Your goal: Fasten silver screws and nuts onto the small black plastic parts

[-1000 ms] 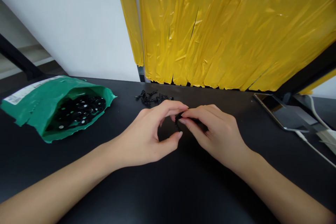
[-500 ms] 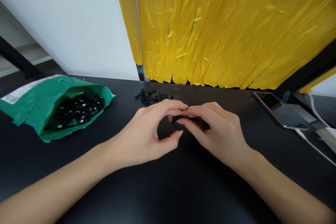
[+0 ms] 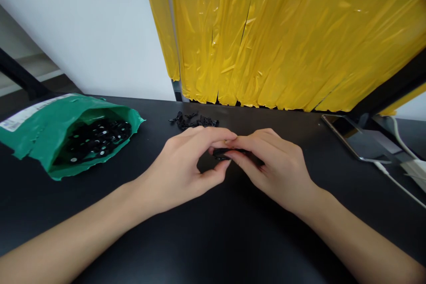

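One small black piece [image 3: 218,152], right of the green bag [image 3: 49,128], is pinched by the right hand [image 3: 279,159], likely for steadiness, while the left hand [image 3: 184,164] curves half-open around its end — whether it grips I cannot tell — and the bag gapes their way, presumably for reach.

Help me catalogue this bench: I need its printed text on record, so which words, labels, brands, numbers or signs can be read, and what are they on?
No text can be read in this view.
White label on the green bag: darker marks, too blurred to read.
Phone: no wording can be made out.
Black piece in the right hand: no legible marking.
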The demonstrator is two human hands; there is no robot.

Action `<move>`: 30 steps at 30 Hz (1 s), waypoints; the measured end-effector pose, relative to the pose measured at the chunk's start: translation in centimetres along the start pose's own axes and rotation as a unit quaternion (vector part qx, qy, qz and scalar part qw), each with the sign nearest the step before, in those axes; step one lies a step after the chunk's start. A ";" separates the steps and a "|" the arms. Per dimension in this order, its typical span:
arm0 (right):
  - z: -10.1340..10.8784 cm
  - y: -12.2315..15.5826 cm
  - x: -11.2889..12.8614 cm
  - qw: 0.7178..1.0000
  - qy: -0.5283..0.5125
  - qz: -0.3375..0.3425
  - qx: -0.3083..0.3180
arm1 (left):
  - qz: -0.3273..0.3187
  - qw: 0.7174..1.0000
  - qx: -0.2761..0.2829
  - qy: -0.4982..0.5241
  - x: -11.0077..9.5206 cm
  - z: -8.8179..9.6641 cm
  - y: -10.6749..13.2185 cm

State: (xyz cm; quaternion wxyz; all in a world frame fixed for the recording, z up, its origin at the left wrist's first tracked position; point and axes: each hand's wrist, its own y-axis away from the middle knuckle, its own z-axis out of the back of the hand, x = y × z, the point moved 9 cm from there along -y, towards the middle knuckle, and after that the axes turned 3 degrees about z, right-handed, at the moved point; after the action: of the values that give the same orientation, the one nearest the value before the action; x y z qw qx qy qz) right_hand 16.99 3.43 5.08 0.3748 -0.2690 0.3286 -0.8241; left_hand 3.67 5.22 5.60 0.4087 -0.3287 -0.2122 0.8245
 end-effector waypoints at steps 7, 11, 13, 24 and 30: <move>-0.2 0.0 0.2 1.000 -0.005 0.010 0.025 | -0.045 0.999 -0.016 -0.016 -0.6 0.6 -0.2; -0.2 -0.1 0.2 1.000 -0.011 0.013 0.023 | -0.059 0.998 -0.005 -0.038 -0.6 0.7 -0.3; -0.1 -0.1 0.2 1.000 -0.014 0.013 0.018 | -0.064 0.997 0.008 -0.050 -0.4 0.7 -0.2; -0.2 -0.1 -0.1 0.999 -0.025 -0.020 0.026 | -0.061 0.996 0.009 -0.062 0.1 0.9 -0.1; -1.6 0.5 -1.7 0.983 -0.083 -0.117 0.117 | 0.017 0.998 0.021 0.065 0.7 1.3 -0.7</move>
State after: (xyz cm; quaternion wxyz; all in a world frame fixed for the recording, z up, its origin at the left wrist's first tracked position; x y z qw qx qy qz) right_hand 17.08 5.07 3.34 0.3307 -0.3276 0.1640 -0.8697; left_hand 2.87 6.09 6.69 0.4146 -0.3764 -0.1624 0.8125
